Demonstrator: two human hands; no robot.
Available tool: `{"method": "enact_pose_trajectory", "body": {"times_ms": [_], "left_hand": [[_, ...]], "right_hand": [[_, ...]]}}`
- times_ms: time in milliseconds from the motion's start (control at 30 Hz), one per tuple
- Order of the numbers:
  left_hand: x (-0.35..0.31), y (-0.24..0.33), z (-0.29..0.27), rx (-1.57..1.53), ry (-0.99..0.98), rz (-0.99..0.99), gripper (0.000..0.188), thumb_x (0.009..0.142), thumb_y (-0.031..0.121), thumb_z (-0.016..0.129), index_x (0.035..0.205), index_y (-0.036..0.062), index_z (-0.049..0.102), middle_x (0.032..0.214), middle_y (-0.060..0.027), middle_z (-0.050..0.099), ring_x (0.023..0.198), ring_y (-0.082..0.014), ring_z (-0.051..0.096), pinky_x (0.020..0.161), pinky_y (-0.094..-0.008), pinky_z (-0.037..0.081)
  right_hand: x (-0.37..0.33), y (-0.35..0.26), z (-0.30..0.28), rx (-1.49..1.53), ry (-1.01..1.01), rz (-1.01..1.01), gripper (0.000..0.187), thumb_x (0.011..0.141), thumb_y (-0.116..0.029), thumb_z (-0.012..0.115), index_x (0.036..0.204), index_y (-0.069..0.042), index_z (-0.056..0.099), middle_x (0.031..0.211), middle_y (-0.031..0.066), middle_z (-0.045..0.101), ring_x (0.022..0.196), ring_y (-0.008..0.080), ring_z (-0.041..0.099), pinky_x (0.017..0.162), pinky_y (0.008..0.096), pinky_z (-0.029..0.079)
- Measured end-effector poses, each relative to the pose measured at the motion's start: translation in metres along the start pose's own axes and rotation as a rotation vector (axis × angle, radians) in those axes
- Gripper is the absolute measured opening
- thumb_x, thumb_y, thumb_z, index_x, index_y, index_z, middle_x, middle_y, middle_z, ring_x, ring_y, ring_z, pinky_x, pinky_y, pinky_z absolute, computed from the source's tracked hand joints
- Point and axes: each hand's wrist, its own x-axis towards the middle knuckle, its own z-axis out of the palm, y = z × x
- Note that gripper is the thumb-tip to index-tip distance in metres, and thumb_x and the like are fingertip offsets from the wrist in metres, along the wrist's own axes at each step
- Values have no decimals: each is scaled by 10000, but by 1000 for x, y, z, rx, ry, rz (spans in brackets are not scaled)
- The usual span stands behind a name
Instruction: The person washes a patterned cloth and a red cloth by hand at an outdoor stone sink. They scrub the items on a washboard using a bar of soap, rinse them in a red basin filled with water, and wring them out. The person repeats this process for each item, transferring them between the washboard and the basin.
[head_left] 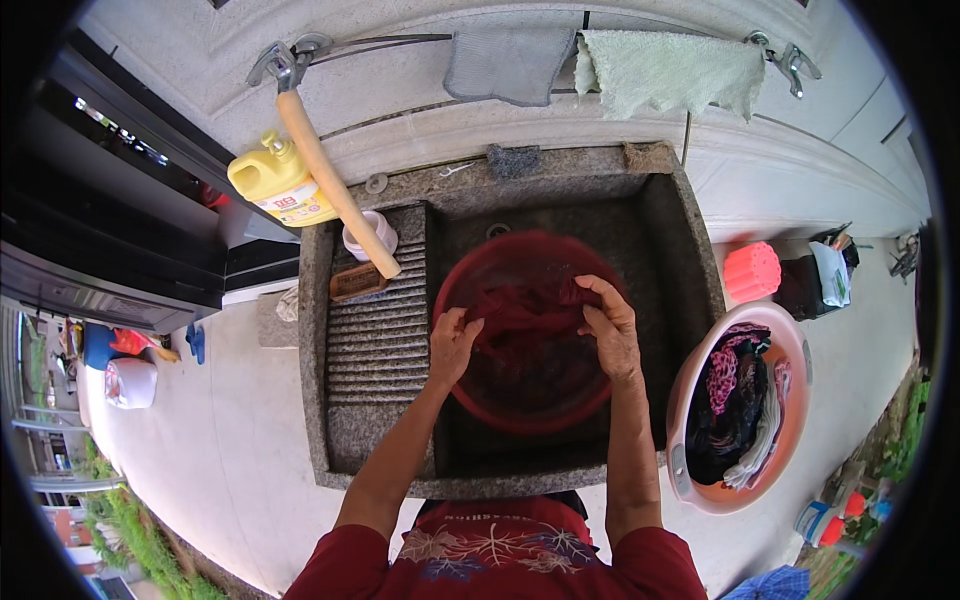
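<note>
Over a grey stone sink (520,488), both hands are on a dark red cloth (525,312), which is bunched and sagging between them inside a red basin (463,398). Left hand (455,345) has thumb and fingers pinched on its left side, right hand (612,325) pinches the other side. Can't really tell how much of the cloth is in the water, it's all blurry red down there.

Clutter-wise, the upper left is the busy bit. A tan pipe (325,165) slants down from the tap (288,65), cutting across a yellow jug (268,185) and a pale cup (387,228), and its end hangs over the ridged washboard (375,345). A wooden brush (355,283) is parked up that end too, so the top of the ridges is pretty much taken. The basin hogs a big chunk of the sink floor.

Along the back ledge sit a dark scourer (513,160) and a brown scourer (650,157), with a grey cloth (508,65) and a pale green towel (670,72) hanging above. Just outside the right wall there's a peach tub (792,400) of clothes (735,410), near a coral bucket (752,272).
</note>
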Motion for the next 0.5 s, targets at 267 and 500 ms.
{"method": "enact_pose_trajectory", "body": {"times_ms": [267,500], "left_hand": [[-3,33,6,72,127,368,280,931,171,544,1159,14,590,1065,-84,572,958,-177,551,847,-289,432],[-26,25,-32,-561,-108,33,230,750,-62,457,934,9,574,951,-46,578,896,-103,535,821,-244,422]], "right_hand": [[-2,-2,-17,34,72,-235,433,813,112,407,1183,-40,572,1048,5,617,918,62,556,754,184,429],[-27,28,-44,348,-169,95,447,801,-33,517,1246,-23,474,990,64,632,886,110,607,755,237,484]]}}
